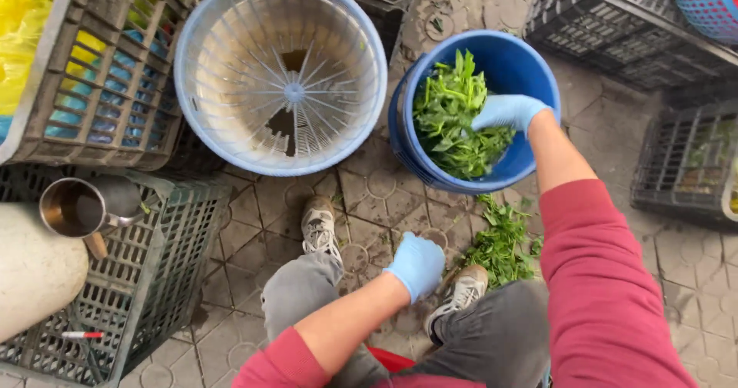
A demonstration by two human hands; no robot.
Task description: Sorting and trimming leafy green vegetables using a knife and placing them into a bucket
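Slotted basket (pixel 223 88): empty, tilted toward you, mouth easy to reach.
Left hand (pixel 416 263): gloved, loosely curled, empty grip, hanging between your knees.
Right hand (pixel 506 111): gloved, grip closed on leafy greens (pixel 453 119) inside the blue bucket (pixel 530 65).

The round plastic bucket (pixel 530 65) is bright blue, and the leafy plants (pixel 453 119) inside it are green. More green loose leaves (pixel 503 242) lie on the grey stone floor (pixel 384 196), which has a pattern of circles and curvy shapes. The right hand (pixel 507 111) and the left hand (pixel 417 263) both wear light blue gloves. The sleeves (pixel 600 280) are dark red and the trousers (pixel 492 334) are grey. The round plastic basket (pixel 280 73) is pale blue with thin white ribs like a star. The plastic crates (pixel 146 280) are dark grey with a grid of little holes. The metal mug (pixel 81 207) is shiny silver.
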